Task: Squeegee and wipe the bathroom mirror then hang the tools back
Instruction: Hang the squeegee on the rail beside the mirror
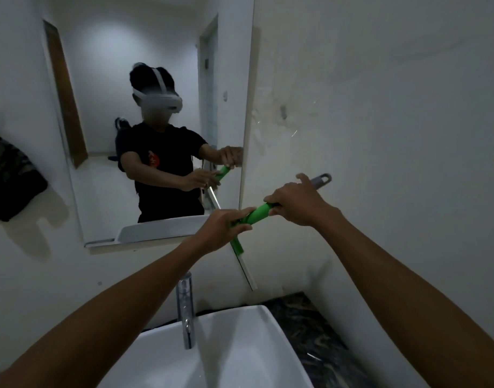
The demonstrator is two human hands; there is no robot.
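Head view, wide-angle, dim lighting. White plaster wall (380,79) filled most of frame, w/ cracked, flaking patch just right of mirror. Tall rectangular frameless wall mirror (156,51) was mounted left of centre, showing reflection of a person in black T-shirt and white headset. White ceramic rectangular basin (240,345) sat at bottom centre; dark marbled countertop (318,331) to its right. Dark crumpled cloth (10,186) hung on wall at far left, apart from mirror. Chrome pillar tap (185,309) stood upright at basin's rear edge.

Both forearms were extended toward mirror's lower-right corner. Green-handled squeegee with grey hanging loop and metal blade strip (258,212) was held in air, off the glass, beside mirror's right edge and above basin. Left hand (226,228) was clamped round lower handle, near the blade head. Right hand (296,203) gripped upper handle, index finger lifted; grey loop end protruded past it. Blade ran down below left hand toward countertop. Small grey wall hook (283,111) was fixed above, well apart from squeegee.
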